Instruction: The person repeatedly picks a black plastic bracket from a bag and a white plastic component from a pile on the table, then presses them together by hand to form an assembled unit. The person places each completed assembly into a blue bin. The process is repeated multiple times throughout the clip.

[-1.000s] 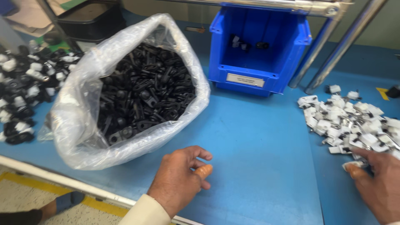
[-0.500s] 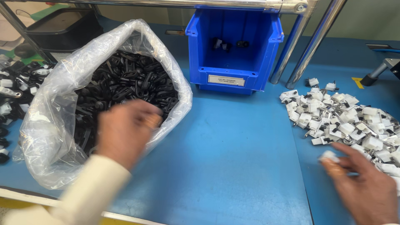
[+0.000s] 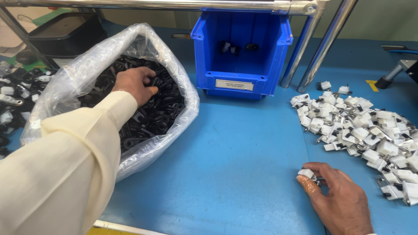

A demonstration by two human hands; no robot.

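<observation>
My left hand (image 3: 135, 85) is down inside the clear plastic bag (image 3: 78, 74), fingers curled onto the heap of small black plastic parts (image 3: 152, 115) that fills it; whether I've got one pinched I cannot tell. My right hand (image 3: 337, 198) rests on the blue table (image 3: 235, 152), thumb and fingers closed on one white clip (image 3: 307, 174), just beside the loose pile of white clips (image 3: 361, 126) spread along the right. Behind, a blue bin (image 3: 241, 48) stands open-fronted with a few dark pieces in it, between the bag and two slanted metal poles (image 3: 320, 48). More black-and-white pieces (image 3: 13, 93) lie at the far left.
</observation>
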